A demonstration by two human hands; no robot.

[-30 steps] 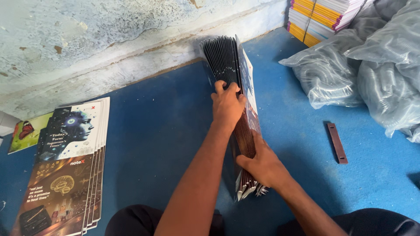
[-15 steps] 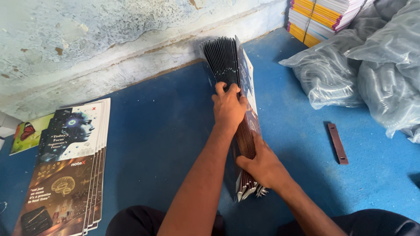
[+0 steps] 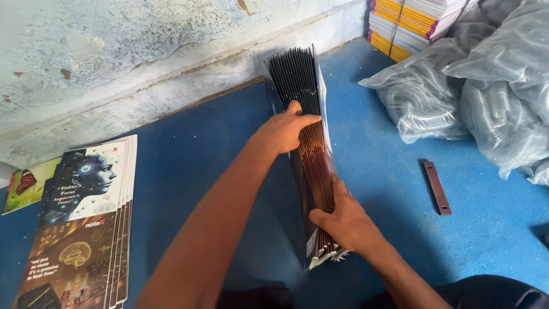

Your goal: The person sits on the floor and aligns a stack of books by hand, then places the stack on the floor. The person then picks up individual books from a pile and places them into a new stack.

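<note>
Blue floor; fingers apparently around covers

Thick stack of glossy covers, standing on edge on blue floor, dark edges fanned upward

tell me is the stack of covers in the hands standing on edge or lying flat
On edge: the stack of covers stands upright on the blue floor, left hand and right hand gripping it.

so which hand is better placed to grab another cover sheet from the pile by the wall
Probably the left. The left hand rests on top of the upright stack of sheets, on the side facing the pile of printed covers. The right hand clamps the stack's near end and would have to cross over.
</note>
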